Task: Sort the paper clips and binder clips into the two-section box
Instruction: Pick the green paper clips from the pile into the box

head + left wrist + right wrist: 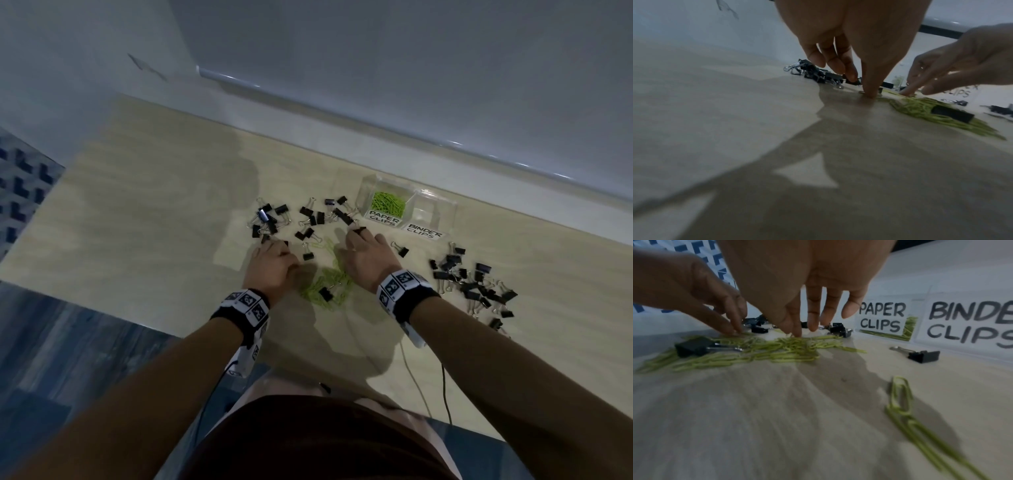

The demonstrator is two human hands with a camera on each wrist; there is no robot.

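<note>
A heap of green paper clips (330, 282) (777, 350) lies on the table between my hands, and a black binder clip (325, 294) (694, 347) sits on top of it. My left hand (279, 248) (861, 86) reaches down at the heap's left edge with its thumb tip on the table and holds nothing. My right hand (356, 240) (803, 332) points straight fingers down onto the heap's far side. The clear two-section box (445, 209) stands beyond. Its PAPER CLIPS section (383, 217) holds green clips. No clips show in the BINDER CLIPS section (424, 232).
Black binder clips lie in loose groups at far left (269, 219), centre (315, 219) and right (472, 284). One lone binder clip (401, 250) (923, 355) lies before the box. Stray paper clips (900, 395) lie under my right wrist. The wall runs behind the box.
</note>
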